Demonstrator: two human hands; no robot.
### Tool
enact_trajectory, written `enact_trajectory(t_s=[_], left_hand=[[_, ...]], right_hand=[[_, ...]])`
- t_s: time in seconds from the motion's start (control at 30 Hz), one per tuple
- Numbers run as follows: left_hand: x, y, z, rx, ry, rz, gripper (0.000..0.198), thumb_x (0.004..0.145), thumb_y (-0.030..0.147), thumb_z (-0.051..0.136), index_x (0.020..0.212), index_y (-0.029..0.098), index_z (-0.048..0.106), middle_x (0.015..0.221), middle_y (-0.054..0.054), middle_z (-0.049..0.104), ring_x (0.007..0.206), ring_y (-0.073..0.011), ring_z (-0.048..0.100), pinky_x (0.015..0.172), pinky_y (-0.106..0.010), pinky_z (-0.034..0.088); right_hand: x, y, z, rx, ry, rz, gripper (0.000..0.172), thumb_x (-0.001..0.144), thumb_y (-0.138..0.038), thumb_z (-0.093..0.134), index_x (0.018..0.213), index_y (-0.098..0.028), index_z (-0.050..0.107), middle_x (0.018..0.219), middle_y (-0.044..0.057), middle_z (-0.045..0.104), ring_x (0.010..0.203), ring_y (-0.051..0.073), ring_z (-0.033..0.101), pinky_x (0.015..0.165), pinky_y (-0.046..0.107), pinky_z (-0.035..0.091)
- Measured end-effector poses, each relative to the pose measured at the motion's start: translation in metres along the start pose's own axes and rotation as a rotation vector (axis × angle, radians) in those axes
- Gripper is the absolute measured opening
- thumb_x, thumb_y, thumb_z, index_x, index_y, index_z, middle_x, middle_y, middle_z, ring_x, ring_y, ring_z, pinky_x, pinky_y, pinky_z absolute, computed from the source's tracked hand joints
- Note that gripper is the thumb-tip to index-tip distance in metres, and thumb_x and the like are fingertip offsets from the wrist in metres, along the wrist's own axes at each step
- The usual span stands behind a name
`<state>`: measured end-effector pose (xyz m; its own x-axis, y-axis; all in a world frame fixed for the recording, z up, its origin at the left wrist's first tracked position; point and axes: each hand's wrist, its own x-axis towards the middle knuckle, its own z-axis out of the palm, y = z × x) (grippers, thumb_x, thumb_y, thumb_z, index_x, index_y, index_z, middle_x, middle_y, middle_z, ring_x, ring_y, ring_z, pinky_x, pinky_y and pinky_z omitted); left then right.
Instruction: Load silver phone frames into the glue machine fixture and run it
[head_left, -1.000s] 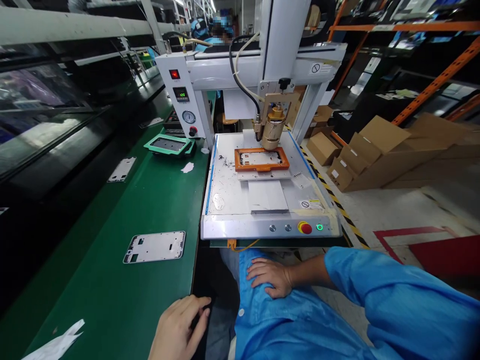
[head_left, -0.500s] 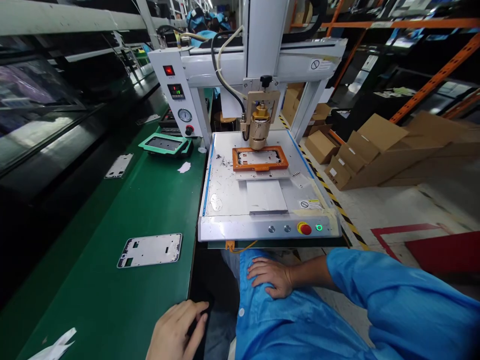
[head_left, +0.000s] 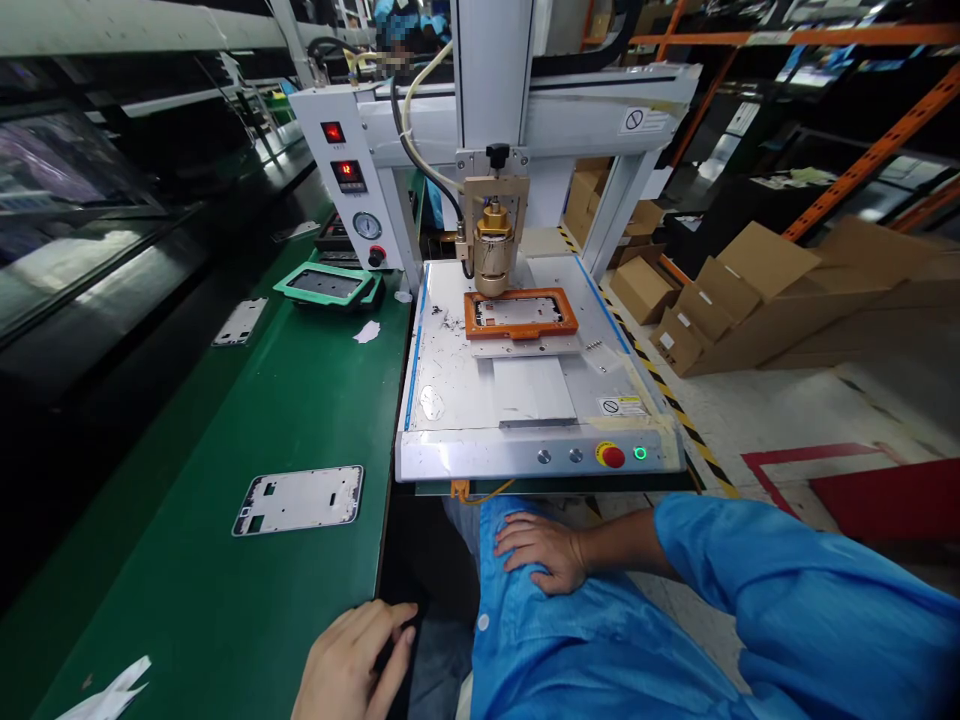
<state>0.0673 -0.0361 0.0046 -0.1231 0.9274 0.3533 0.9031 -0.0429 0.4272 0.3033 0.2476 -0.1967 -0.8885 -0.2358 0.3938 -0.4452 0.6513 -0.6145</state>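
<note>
While resting the right hand (head_left: 541,552) palm down on the blue smock (head_left: 570,645), spreads its fingers slightly and grips nothing. Has the left hand (head_left: 352,655) at the near edge of the green bench (head_left: 217,590), fingers half curled, thumb apart, nothing visible in the grasp; cannot tell touch from hover there. Has a white plate (head_left: 304,500) flat on the bench, beyond the left hand and apart from it, with another plate (head_left: 240,322) farther off. Faces a machine (head_left: 490,85), with a third plate (head_left: 517,312) set inside an orange frame (head_left: 521,331) over the bed (head_left: 461,390). Has the brass head (head_left: 493,262) at that frame's left end; cannot tell contact from a narrow gap. Shows red digits (head_left: 347,171) above a round gauge (head_left: 367,226) on the left panel, and a red button (head_left: 613,457) beside a lit green button (head_left: 640,453) in front. Has a green fixture (head_left: 285,286) on the bench near the machine, with a white scrap (head_left: 367,331) just before it.
</note>
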Motion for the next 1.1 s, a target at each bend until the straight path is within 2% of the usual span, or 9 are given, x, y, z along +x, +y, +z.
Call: enact_trajectory(t_s=[0.47,0.67,0.83,0.9,0.97,1.03,1.1], left_hand=[[0.000,0.000,0.000,0.002,0.001,-0.005,0.016,0.106,0.031,0.051,0.111,0.026,0.065,0.081,0.001,0.073,0.068,-0.0141,0.071,0.063,-0.024,0.057],[-0.004,-0.002,0.002,-0.005,-0.017,-0.028,0.015,0.105,0.031,0.053,0.111,0.026,0.066,0.081,0.000,0.072,0.068,-0.0145,0.071,0.061,-0.024,0.055],[-0.003,-0.002,0.002,-0.006,-0.020,-0.028,0.014,0.105,0.031,0.054,0.111,0.026,0.065,0.082,0.002,0.072,0.070,-0.0138,0.071,0.063,-0.024,0.056],[-0.002,0.000,0.001,-0.004,-0.015,-0.030,0.014,0.106,0.031,0.053,0.111,0.027,0.065,0.082,0.002,0.072,0.069,-0.0135,0.070,0.062,-0.024,0.055],[-0.001,0.001,-0.001,-0.003,-0.009,-0.027,0.014,0.106,0.031,0.052,0.111,0.027,0.065,0.081,0.003,0.071,0.067,-0.0133,0.069,0.061,-0.024,0.054],[0.000,0.003,-0.002,-0.003,-0.013,-0.030,0.015,0.106,0.030,0.051,0.111,0.027,0.065,0.078,0.003,0.070,0.065,-0.0132,0.068,0.060,-0.025,0.053],[0.000,0.004,-0.003,-0.005,-0.014,-0.034,0.014,0.106,0.029,0.052,0.111,0.026,0.065,0.077,0.003,0.069,0.063,-0.0133,0.067,0.060,-0.026,0.053]], right_hand=[[0.001,-0.001,-0.002,-0.005,0.001,-0.013,0.046,0.083,-0.037,0.055,0.126,-0.023,0.062,0.132,0.010,0.070,0.127,0.030,0.062,0.116,0.056,0.040],[0.004,-0.004,-0.007,-0.029,0.012,-0.024,0.043,0.087,-0.039,0.051,0.125,-0.022,0.063,0.131,0.010,0.070,0.128,0.030,0.062,0.116,0.054,0.040],[0.013,-0.013,-0.014,-0.081,0.009,-0.043,0.040,0.087,-0.039,0.050,0.120,-0.021,0.063,0.126,0.011,0.072,0.120,0.031,0.065,0.111,0.055,0.043],[0.025,-0.023,-0.016,-0.096,-0.022,-0.081,0.034,0.088,-0.036,0.052,0.116,-0.023,0.064,0.120,0.009,0.074,0.111,0.028,0.069,0.104,0.048,0.048],[0.044,-0.038,-0.025,-0.099,-0.069,-0.134,0.027,0.090,-0.031,0.054,0.113,-0.025,0.065,0.112,0.005,0.076,0.099,0.023,0.070,0.092,0.040,0.051],[0.067,-0.056,-0.045,-0.137,-0.065,-0.157,0.024,0.091,-0.028,0.055,0.113,-0.027,0.066,0.104,0.003,0.076,0.090,0.021,0.068,0.080,0.037,0.050],[0.091,-0.074,-0.083,-0.276,0.074,-0.134,0.022,0.092,-0.025,0.058,0.112,-0.028,0.067,0.095,0.002,0.074,0.084,0.022,0.066,0.075,0.038,0.047]])
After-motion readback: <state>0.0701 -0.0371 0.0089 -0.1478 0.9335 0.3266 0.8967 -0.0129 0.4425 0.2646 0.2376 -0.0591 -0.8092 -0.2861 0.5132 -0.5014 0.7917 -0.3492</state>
